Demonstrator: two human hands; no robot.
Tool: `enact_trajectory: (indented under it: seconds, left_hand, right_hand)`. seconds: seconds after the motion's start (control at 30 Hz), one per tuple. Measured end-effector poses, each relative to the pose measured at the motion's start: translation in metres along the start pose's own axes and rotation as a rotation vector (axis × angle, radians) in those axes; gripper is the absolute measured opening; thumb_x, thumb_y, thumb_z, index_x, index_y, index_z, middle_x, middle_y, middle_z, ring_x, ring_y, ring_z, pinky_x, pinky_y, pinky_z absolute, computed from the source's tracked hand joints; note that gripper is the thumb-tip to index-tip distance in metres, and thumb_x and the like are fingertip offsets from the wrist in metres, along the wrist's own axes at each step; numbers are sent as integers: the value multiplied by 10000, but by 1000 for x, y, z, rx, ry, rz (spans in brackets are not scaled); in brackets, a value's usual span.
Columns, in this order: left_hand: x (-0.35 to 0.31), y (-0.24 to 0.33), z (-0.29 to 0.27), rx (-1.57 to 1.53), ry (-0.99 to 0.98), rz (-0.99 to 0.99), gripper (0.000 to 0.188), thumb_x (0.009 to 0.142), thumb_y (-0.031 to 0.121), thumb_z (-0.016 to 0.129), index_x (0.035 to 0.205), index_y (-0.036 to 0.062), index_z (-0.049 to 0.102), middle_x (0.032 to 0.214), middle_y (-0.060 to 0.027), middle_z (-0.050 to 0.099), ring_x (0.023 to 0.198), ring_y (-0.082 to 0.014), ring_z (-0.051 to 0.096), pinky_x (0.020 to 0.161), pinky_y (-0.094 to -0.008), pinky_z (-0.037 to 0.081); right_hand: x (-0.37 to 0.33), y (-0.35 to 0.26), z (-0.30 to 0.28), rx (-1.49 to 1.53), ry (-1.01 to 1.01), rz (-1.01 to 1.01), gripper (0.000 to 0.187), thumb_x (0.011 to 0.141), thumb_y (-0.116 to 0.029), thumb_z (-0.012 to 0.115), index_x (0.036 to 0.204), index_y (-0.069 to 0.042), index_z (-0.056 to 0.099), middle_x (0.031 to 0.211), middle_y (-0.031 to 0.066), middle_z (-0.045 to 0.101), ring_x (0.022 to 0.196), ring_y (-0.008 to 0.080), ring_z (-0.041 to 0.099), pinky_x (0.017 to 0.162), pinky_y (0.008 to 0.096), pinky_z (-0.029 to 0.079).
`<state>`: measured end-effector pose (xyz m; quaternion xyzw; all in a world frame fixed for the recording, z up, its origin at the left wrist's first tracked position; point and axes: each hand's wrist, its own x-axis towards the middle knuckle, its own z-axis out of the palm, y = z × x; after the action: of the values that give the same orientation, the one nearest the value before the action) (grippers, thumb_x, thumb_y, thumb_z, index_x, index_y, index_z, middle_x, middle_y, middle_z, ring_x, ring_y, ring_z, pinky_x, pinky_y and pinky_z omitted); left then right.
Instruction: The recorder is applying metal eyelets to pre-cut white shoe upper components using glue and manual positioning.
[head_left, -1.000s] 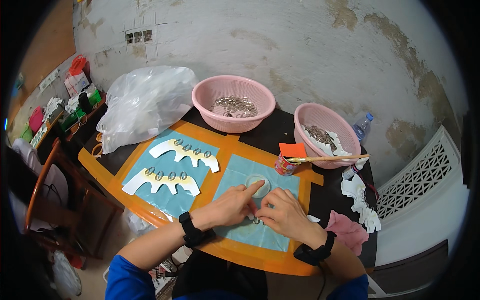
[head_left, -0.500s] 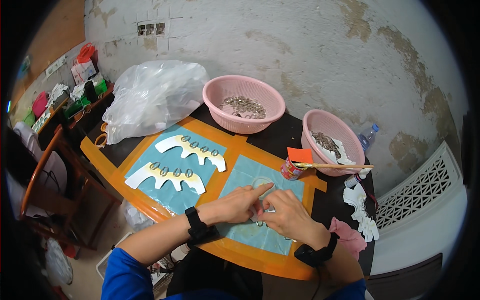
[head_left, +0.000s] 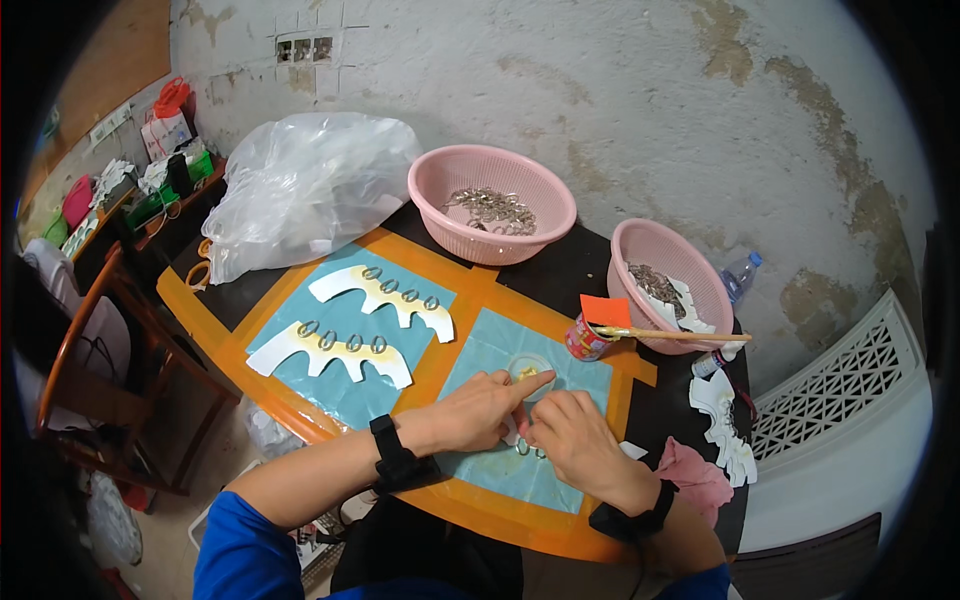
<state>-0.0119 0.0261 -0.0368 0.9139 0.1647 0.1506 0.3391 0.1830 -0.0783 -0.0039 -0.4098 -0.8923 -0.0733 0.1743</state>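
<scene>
My left hand (head_left: 480, 407) points its index finger to the right, other fingers folded, pinching a white cut-out piece (head_left: 512, 433) mostly hidden beneath both hands. Close against it, my right hand (head_left: 580, 440) is closed, its thumb and fingertips at the same piece. Metal rings (head_left: 523, 447) show just below my fingertips, and a white tip (head_left: 632, 450) pokes out right of my right hand. Just beyond my fingers sits a small clear dish (head_left: 530, 370) with something yellowish in it. Two white cut-out strips (head_left: 330, 355) with yellowish edges and several metal rings lie on the left blue sheet (head_left: 290, 385).
Two pink baskets (head_left: 425, 205) hold metal rings; the right one also holds white pieces. A brush (head_left: 680, 335) rests across a red can (head_left: 588, 342). White cut-outs (head_left: 722, 425) and a pink cloth (head_left: 693, 482) lie at right. A plastic bag (head_left: 310, 190) stands back left.
Both hands stay together at the white piece with small finger movements. More of the metal rings, the dish and the white tip at right now shows. The view has shifted slightly.
</scene>
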Motion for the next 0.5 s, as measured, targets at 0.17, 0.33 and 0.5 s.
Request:
enact_trajectory:
  seconds: [0.17, 0.33, 0.5]
  left_hand:
    - [0, 2, -4, -7, -60, -26, 966, 800, -37, 735, 1648, 64, 284, 1034, -50, 767, 1017, -320, 592, 942, -428, 459]
    - [-1, 1, -4, -58, -38, 30, 962, 814, -21, 742, 1655, 85, 287, 1024, -23, 769, 1025, -300, 596, 932, -415, 450]
    - [-3, 3, -3, 37, 11, 93, 929, 814, -12, 745, 1642, 108, 340, 1006, -7, 770, 1016, -292, 598, 908, -399, 438]
  right_hand:
    - [-3, -8, -2, 11, -71, 88, 80, 879, -57, 681, 957, -46, 697, 944, 62, 549, 994, 259, 552, 857, 382, 430]
    - [-17, -7, -1, 129, -96, 178, 172, 808, 14, 696, 956, -69, 728, 987, 73, 564, 1071, 291, 549, 926, 405, 439]
    - [-20, -6, -10, 195, -113, 189, 208, 786, 23, 674, 966, -56, 743, 1047, 91, 567, 1141, 311, 537, 967, 426, 434]
